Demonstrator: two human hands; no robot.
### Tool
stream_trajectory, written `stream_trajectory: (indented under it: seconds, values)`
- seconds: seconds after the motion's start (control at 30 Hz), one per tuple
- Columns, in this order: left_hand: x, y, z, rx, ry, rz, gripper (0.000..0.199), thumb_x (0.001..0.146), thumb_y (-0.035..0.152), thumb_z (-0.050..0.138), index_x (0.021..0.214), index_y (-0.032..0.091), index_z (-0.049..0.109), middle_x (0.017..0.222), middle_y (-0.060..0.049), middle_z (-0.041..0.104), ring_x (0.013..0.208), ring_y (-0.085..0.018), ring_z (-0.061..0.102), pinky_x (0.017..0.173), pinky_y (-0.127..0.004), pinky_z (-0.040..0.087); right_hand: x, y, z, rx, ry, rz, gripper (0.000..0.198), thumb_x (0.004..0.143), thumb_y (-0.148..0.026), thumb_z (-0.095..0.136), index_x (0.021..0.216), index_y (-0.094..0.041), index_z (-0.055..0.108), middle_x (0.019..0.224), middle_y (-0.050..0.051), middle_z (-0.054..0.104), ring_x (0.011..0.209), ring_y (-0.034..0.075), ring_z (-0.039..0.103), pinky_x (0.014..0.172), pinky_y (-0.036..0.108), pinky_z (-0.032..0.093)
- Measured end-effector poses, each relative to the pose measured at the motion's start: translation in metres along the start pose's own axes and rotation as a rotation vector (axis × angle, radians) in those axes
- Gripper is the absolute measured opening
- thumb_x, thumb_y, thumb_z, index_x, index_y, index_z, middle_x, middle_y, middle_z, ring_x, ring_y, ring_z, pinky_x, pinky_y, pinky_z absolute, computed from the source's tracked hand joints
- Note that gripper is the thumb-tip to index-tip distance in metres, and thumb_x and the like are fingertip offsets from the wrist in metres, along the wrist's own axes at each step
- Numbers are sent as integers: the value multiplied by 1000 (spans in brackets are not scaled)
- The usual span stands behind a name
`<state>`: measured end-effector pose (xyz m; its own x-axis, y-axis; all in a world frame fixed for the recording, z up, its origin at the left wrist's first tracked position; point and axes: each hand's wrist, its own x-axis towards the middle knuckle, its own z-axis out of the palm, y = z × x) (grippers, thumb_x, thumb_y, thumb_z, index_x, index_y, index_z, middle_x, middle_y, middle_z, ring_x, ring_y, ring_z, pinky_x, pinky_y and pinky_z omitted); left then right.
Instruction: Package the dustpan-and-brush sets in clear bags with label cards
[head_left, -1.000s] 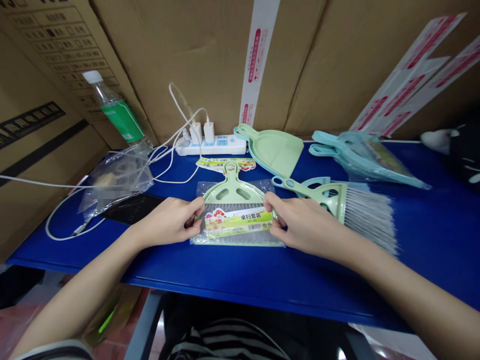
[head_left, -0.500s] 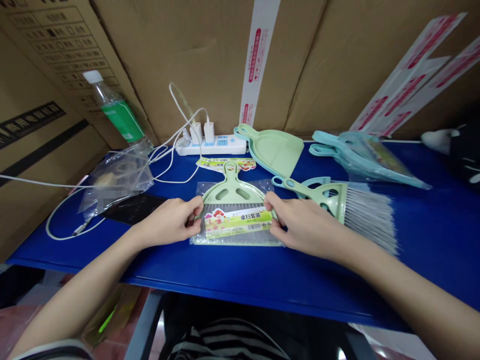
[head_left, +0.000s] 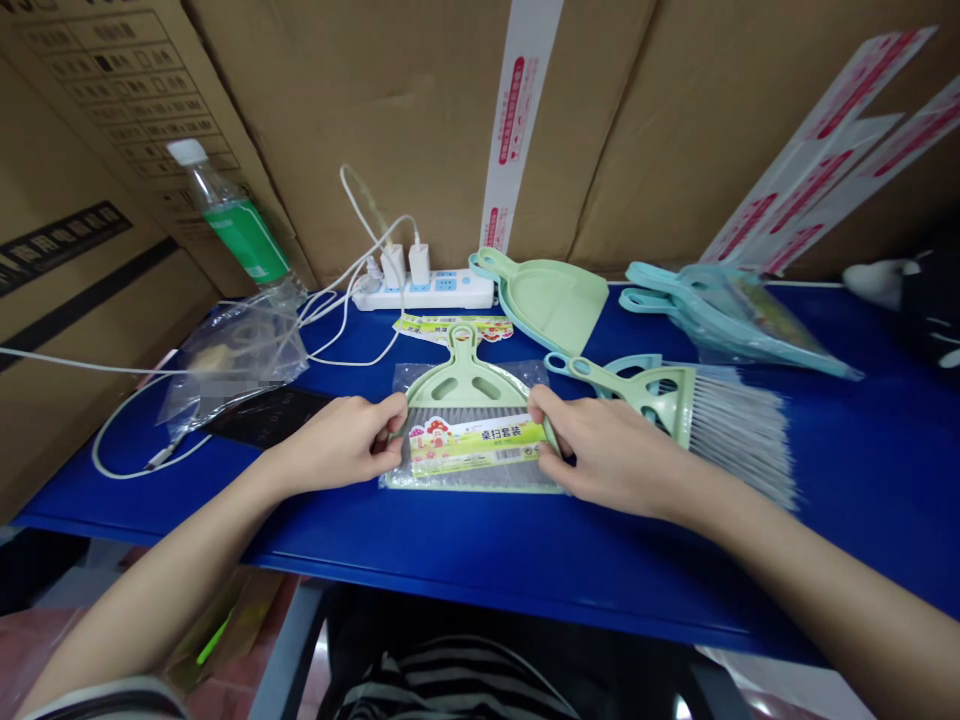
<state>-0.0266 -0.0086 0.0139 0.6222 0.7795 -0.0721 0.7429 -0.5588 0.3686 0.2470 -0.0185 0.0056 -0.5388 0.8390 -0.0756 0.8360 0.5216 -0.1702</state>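
Observation:
Flat on the blue table, in front of me, lies a green dustpan and brush set in a clear plastic bag. A printed label with red mushrooms sits across its grey bristles. My left hand pinches the set's left edge, fingers curled. On the opposite edge, my right hand grips with thumb and forefinger. Close beyond my right hand are loose brushes, the front one a green brush with pale bristles. Behind the set rest more printed labels.
A green dustpan lies over a blue one at the back. Blue bagged dustpans are at the right. A white power strip with cables, a bottle, a plastic bag and a dark phone-like slab occupy the left. Cardboard walls the back.

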Motion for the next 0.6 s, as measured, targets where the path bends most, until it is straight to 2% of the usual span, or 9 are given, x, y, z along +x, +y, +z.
stream_trajectory:
  seconds: [0.3, 0.6]
  values:
    - [0, 1, -1, 12, -2, -3, 12, 77, 21, 43, 71, 23, 33, 48, 10, 43, 40, -10, 41, 47, -22, 25, 0, -2, -1, 70, -49, 69, 17, 75, -18, 45, 92, -21, 42, 58, -2, 56, 55, 18, 55, 52, 27, 27]
    - [0, 0, 0, 9, 5, 20, 12, 76, 20, 43, 71, 23, 33, 47, 10, 42, 40, -10, 40, 47, -22, 25, 0, 0, 2, 117, 22, 40, 15, 72, -17, 44, 85, -23, 39, 52, -6, 47, 49, 16, 48, 50, 27, 24]
